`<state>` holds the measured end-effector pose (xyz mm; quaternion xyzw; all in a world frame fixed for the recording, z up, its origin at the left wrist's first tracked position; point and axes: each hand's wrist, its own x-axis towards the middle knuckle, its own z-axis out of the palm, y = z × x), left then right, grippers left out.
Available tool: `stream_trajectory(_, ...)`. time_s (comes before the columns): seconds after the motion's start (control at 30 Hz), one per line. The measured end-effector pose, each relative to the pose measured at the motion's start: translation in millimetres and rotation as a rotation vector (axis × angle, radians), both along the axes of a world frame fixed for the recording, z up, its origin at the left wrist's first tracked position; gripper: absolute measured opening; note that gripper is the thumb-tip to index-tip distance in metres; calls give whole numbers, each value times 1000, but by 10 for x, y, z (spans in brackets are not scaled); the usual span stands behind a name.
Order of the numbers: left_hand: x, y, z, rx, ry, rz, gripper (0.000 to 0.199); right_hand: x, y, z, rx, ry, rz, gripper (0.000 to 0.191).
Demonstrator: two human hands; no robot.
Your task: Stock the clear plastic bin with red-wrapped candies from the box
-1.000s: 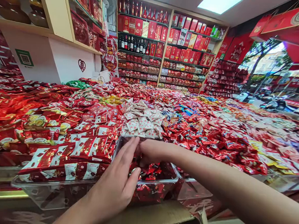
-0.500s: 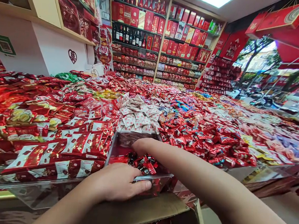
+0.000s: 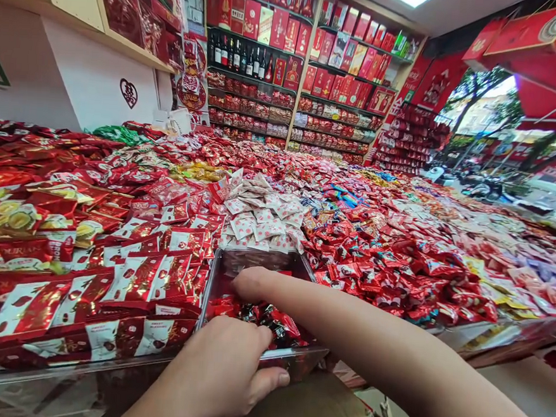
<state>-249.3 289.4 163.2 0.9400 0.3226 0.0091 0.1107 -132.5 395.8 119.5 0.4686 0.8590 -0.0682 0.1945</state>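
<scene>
A clear plastic bin (image 3: 229, 267) on the counter's near edge holds a small heap of red-and-black wrapped candies (image 3: 270, 319). My left hand (image 3: 223, 373) grips the bin's front rim, fingers curled over it. My right hand (image 3: 251, 284) reaches down into the bin from the right, its fingers hidden among the candies, so I cannot see what it holds. Just behind the bin lies a pile of white-and-pink sachets (image 3: 263, 217).
Red-and-white snack packets (image 3: 135, 275) fill the tray to the left. Red wrapped sweets (image 3: 398, 261) cover the counter to the right. An open cardboard box (image 3: 321, 405) sits below the bin. Shelves of red boxes and bottles (image 3: 280, 43) line the back wall. The shop opens to the street at right.
My left hand came off the candies and took hold of the bin's front rim. My right hand stayed inside the bin. The view dropped slightly.
</scene>
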Motion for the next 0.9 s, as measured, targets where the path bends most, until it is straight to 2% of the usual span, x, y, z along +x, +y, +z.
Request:
stream_trajectory(0.1, -19, 17, -12, -75, -90, 8, 31, -14, -43, -2, -56, -37, 6, 28)
stream_trajectory(0.23, -30, 44, 0, -122, -172, 17, 32, -67, -77, 2, 6, -23, -10, 28)
stream_trajectory(0.3, -24, 46, 18, -100, -156, 9, 39, -49, -95, 80, 58, 20, -25, 27)
stream_trajectory(0.4, -12, 33, 35, -62, -134, 25, 51, 88, -183, 310, 156, 111, -60, 24)
stream_trajectory(0.47, -9, 24, 30, -45, -153, 54, 53, 238, -312, 486, 251, 321, -162, 24)
stream_trajectory(0.53, -4, 28, 19, -70, -218, 102, 54, 388, -500, 634, 277, 708, -344, 20)
stream_trajectory(0.6, 11, 50, 17, -141, -336, 182, 50, 498, -720, 731, 183, 1161, -521, 11)
stream_trajectory(0.7, 59, 98, 40, -363, -633, 263, 36, 558, -1021, 774, -2, 1621, -612, 11)
stream_trajectory(0.77, 97, 118, 52, -609, -905, 227, 41, 547, -1157, 740, -43, 1730, -600, 16)
stream_trajectory(0.83, 128, 122, 44, -805, -1112, 176, 46, 523, -1236, 681, -14, 1738, -560, 19)
stream_trajectory(0.9, 142, 113, 25, -829, -1165, 166, 39, 502, -1283, 628, 35, 1739, -533, 21)
